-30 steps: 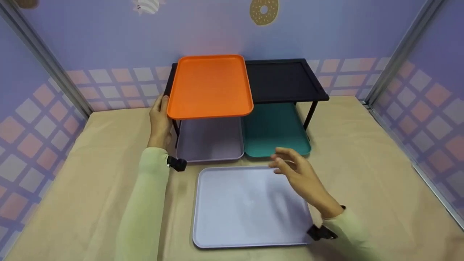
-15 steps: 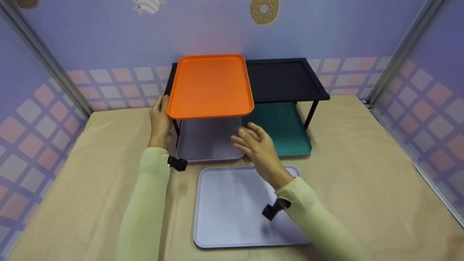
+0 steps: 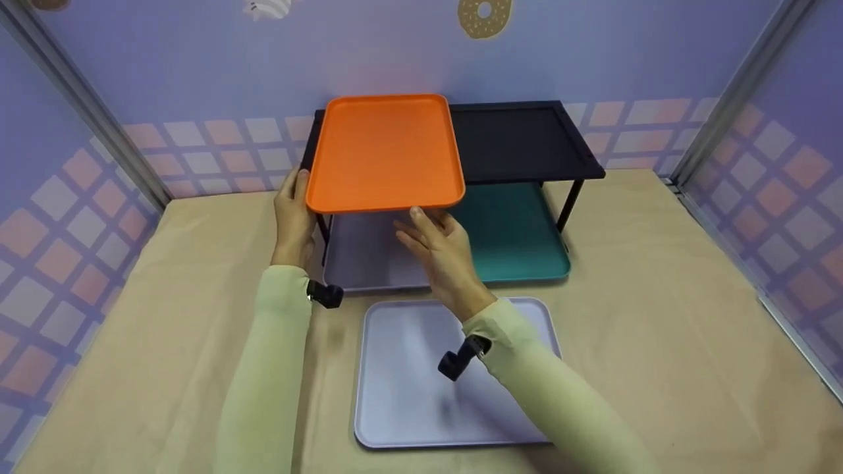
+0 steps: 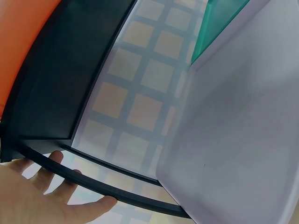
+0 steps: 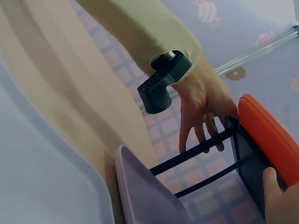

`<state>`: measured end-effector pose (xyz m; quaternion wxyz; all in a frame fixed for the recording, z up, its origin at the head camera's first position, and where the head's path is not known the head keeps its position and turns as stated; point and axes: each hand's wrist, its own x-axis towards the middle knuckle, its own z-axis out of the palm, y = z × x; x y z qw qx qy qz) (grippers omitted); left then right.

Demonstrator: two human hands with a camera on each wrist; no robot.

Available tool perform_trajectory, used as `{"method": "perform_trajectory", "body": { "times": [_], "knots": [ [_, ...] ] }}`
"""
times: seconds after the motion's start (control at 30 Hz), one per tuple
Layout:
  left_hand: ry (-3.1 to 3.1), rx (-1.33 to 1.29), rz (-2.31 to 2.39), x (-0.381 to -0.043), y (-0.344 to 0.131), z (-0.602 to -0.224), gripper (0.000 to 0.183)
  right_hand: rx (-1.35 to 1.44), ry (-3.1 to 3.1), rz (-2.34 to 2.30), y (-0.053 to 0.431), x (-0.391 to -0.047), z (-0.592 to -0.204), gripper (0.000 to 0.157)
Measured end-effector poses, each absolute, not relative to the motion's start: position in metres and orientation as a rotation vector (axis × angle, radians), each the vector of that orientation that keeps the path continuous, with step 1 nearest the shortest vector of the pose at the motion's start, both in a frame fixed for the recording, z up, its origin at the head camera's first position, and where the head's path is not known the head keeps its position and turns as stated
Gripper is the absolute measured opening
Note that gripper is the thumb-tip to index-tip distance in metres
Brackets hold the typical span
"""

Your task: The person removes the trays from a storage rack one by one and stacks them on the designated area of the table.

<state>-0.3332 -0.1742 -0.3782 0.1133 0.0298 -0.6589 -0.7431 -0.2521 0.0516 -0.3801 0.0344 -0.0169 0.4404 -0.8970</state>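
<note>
In the head view an orange tray [image 3: 387, 153] lies on the left half of a black rack [image 3: 520, 141], over its front edge. My left hand [image 3: 292, 217] holds the rack's left side beside the tray; in the left wrist view its fingers [image 4: 60, 186] lie at the black leg [image 4: 107, 189]. My right hand [image 3: 444, 253] is at the tray's front rim, thumb up at the rim and fingers loosely extended below. Whether the thumb touches the rim I cannot tell. Under the rack lie a grey-purple tray [image 3: 375, 257] and a teal tray [image 3: 517, 237].
A pale lavender tray [image 3: 408, 388] lies on the beige cloth [image 3: 658, 316] in front of the rack, partly under my right forearm. Patterned walls [image 3: 217, 59] stand behind and at both sides, with metal posts [image 3: 731, 85] at the corners.
My right hand has moved left and forward from above the lavender tray to the orange tray's front rim. My left hand has stayed at the rack's left side.
</note>
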Motion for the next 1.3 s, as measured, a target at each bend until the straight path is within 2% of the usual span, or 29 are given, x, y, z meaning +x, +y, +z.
{"method": "perform_trajectory", "body": {
  "times": [0.27,0.77,1.3],
  "knots": [
    [-1.933,0.075,-2.16,-0.332,-0.175,-0.377,0.057,0.042,1.254,-2.863,0.042,-0.257,-0.368,0.04],
    [-2.045,0.119,-2.064,-0.332,-0.177,-0.376,0.058,0.142,1.269,-2.94,0.042,-0.251,-0.363,0.041],
    [-2.084,0.139,-2.001,-0.333,-0.178,-0.38,0.057,0.07,1.297,-2.966,0.069,-0.248,-0.361,0.034]
  ]
}}
